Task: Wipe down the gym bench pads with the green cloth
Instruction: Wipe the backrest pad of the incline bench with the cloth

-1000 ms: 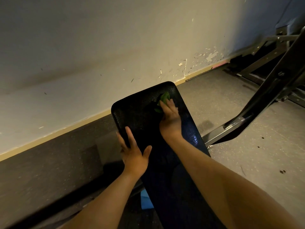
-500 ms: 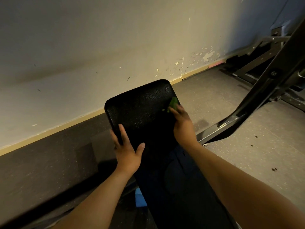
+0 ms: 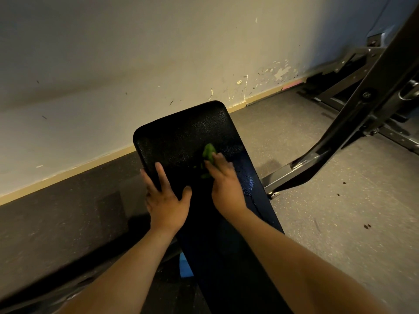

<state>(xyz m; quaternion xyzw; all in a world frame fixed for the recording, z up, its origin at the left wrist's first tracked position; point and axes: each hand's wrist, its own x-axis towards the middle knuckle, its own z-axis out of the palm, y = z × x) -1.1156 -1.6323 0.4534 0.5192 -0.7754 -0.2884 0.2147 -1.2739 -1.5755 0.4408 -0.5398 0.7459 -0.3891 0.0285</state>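
Observation:
A long black gym bench pad runs from the bottom of the view up to the wall. The green cloth lies on the pad's upper middle, mostly hidden under my right hand, whose straight fingers press it flat against the pad. My left hand rests spread on the pad's left edge, with its outer fingers over the side and the thumb on top. A wet sheen shows on the pad to the right of my right hand.
A scuffed cream wall with a tan skirting stands just behind the pad's far end. A metal rack frame slants across the right side, its feet on the speckled grey floor. A dark mat lies to the left.
My right hand has slid the cloth from the pad's right edge back toward its middle. My left hand stays on the left edge.

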